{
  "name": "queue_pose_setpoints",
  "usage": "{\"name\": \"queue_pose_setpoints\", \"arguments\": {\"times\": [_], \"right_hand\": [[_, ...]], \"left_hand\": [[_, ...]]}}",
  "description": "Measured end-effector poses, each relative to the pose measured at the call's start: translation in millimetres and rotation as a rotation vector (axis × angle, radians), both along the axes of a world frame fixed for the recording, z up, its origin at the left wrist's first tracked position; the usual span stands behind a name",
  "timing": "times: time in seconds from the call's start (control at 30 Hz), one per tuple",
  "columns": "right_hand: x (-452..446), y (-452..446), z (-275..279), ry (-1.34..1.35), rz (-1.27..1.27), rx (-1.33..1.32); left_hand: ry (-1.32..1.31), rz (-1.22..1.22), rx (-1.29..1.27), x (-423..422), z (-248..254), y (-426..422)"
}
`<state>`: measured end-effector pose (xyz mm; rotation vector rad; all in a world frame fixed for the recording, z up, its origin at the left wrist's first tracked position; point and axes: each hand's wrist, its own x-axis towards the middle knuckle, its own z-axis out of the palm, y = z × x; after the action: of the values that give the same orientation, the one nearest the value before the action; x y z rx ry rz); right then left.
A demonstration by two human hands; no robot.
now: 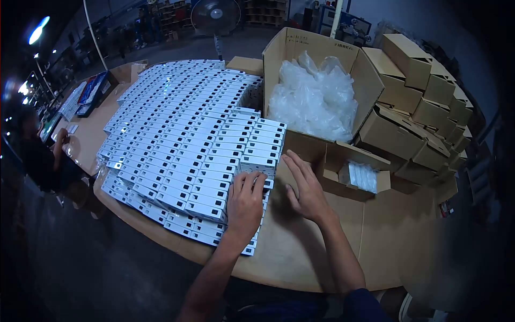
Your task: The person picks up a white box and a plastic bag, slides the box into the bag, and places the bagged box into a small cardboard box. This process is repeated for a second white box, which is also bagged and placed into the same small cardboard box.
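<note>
Rows of slim white rectangular cases (177,129), each with a small black square at its end, are stacked in layers across the table. At the stack's near right corner, my left hand (245,201) curls its fingers over a white case (268,184); my left thumb is hidden. Just right of the stack, my right hand (308,190) hovers with its fingers stretched and thumb apart, holding nothing. Beyond my right hand stands a small open carton (348,188) with clear-wrapped items (362,177) inside.
A large open carton (370,86) full of clear plastic bags (316,96) stands behind the small carton. Closed brown boxes (407,102) are piled at the right. A standing fan (215,16) is at the back. Another person (43,150) is at the table's far left.
</note>
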<state>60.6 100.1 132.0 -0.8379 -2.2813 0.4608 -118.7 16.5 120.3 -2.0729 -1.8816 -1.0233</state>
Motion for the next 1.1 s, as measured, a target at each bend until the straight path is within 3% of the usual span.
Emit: {"name": "queue_pose_setpoints", "arguments": {"times": [0.1, 0.2, 0.37, 0.4, 0.47, 0.6, 0.73, 0.93, 1.07, 1.1], "right_hand": [[9.6, -8.4, 3.9, 0.017, -0.031, 0.044], [29.3, -21.6, 30.9, 0.024, -0.086, -0.462], [64.8, -27.8, 45.8, 0.348, 0.35, -1.122], [65.5, -27.2, 43.5, 0.458, 0.373, -1.133], [60.7, -23.8, 41.7, 0.667, 0.389, -1.105], [65.4, -8.2, 43.3, 0.872, 0.291, -1.096], [81.2, 24.5, 38.6, 0.746, 0.145, -0.867], [97.2, 65.3, 70.6, 0.35, -0.196, -0.456], [110.3, 80.6, 76.1, 0.412, -0.318, -0.173], [114.6, 79.2, 81.2, 0.421, -0.339, -0.202]], "left_hand": [[0.01, 0.007, -0.014, 4.9, 10.8, -9.6], [0.0, -0.026, 0.05, 15.5, 28.4, -23.2], [-0.025, -0.155, 0.172, 36.3, 57.7, -23.2], [-0.037, -0.209, 0.197, 41.1, 59.4, -18.5], [-0.058, -0.32, 0.254, 50.8, 63.0, -5.4], [-0.154, -0.49, 0.083, 65.8, 78.0, 19.8], [-0.263, -0.588, -0.076, 47.6, 119.5, 65.1], [-0.14, -0.484, 0.084, 53.9, 122.1, 203.9], [0.07, -0.487, 0.299, 71.9, 122.7, 263.5], [0.117, -0.526, 0.307, 73.7, 123.0, 277.3]]}}
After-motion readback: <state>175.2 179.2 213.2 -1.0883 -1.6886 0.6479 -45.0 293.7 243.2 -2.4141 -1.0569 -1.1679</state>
